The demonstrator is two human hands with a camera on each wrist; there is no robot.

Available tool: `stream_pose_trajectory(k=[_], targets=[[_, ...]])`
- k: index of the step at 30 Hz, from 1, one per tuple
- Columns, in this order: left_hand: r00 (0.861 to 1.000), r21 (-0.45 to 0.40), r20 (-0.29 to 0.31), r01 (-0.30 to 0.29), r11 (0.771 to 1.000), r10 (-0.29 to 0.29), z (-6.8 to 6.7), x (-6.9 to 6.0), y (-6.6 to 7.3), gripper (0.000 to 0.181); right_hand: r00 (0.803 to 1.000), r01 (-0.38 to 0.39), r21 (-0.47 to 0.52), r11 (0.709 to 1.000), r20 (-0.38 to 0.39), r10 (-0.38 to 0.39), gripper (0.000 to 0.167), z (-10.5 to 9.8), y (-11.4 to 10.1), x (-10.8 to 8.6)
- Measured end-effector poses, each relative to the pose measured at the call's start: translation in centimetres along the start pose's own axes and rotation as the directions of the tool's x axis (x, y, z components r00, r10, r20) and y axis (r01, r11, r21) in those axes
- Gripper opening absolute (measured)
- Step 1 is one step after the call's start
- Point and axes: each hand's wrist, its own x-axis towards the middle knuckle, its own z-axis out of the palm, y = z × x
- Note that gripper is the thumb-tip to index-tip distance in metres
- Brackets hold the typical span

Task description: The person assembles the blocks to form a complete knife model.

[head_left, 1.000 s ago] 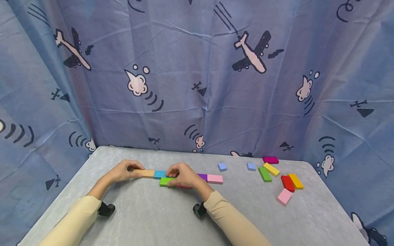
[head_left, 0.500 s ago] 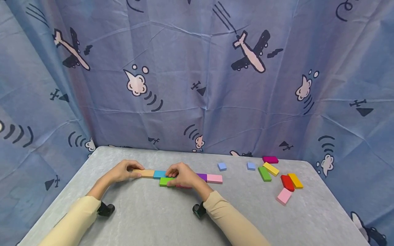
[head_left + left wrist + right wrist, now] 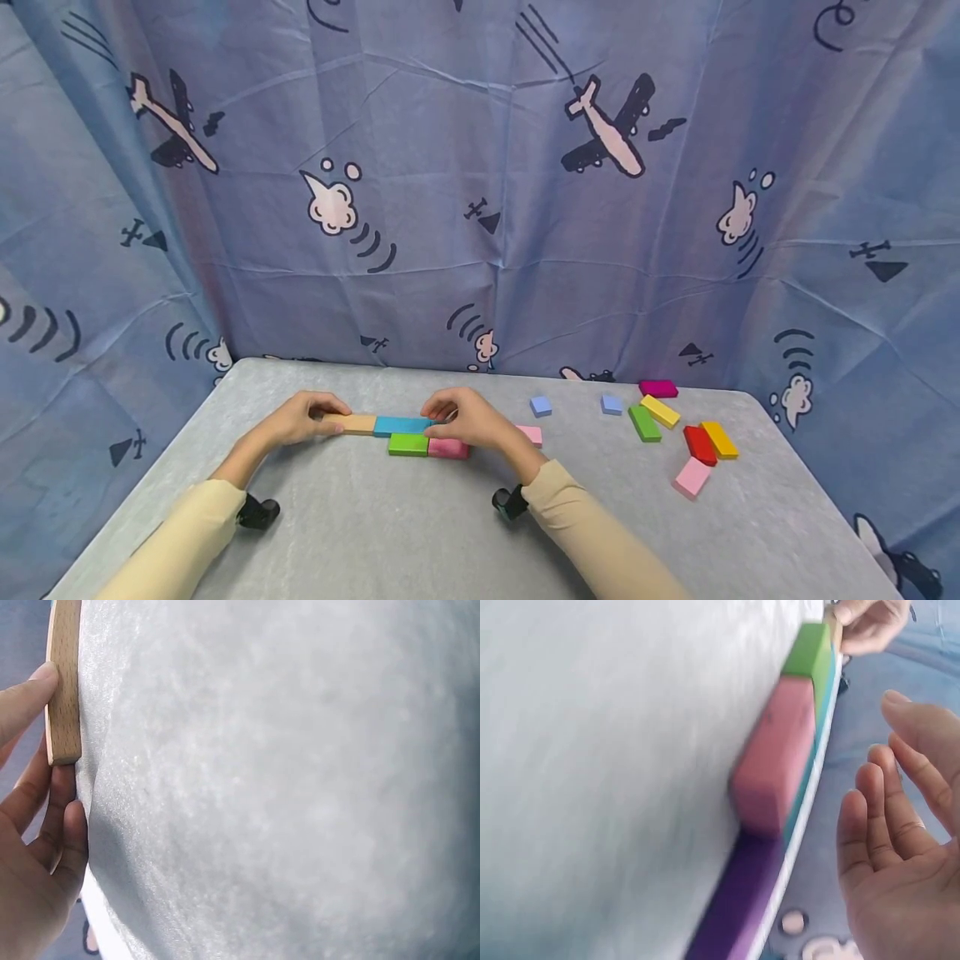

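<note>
Left hand (image 3: pixel 303 417) grips the left end of the tan rectangular wood block (image 3: pixel 356 424), left of centre in the head frame; in the left wrist frame we see that block at upper left, fingers around its end. Right hand (image 3: pixel 467 419) is released, fingers loosely bent, above the row near centre; we can't tell if a fingertip touches anything

From the wood block the row runs on: long blue rectangular block (image 3: pixel 401 426) end to end with it, long purple block (image 3: pixel 735 900) at the bottom of the right wrist frame, pale pink rectangular block (image 3: pixel 532 436) right of the hand. Bright green rectangular block (image 3: pixel 408 445) and rose-red rectangular block (image 3: pixel 447 448) touch end to end, along the blue one's lower side

Right of frame we have a red rectangular block (image 3: pixel 699 444) beside an orange-yellow rectangular block (image 3: pixel 719 440), all on a pale grey tabletop (image 3: pixel 360 533)
</note>
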Motion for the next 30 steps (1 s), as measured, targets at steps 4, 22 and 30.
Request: stream_pose_trajectory(k=[4,22,30], targets=[[1.0,0.001,0.0,0.014,1.0,-0.014,-0.1,0.1,0.1,0.02,1.0,-0.009,-0.028,1.0,-0.011,0.009,0.022,-2.3,0.5,-2.1],[1.0,-0.003,0.01,-0.004,1.0,0.004,-0.2,0.1,0.1,0.021,0.991,-0.11,-0.092,0.99,-0.086,0.102,0.022,-10.4,4.5,-14.1],[1.0,0.002,0.009,-0.01,1.0,0.01,0.0,0.1,0.1,0.02,0.963,-0.227,-0.033,0.973,-0.154,0.22,0.027,-13.1,5.1,-18.9]])
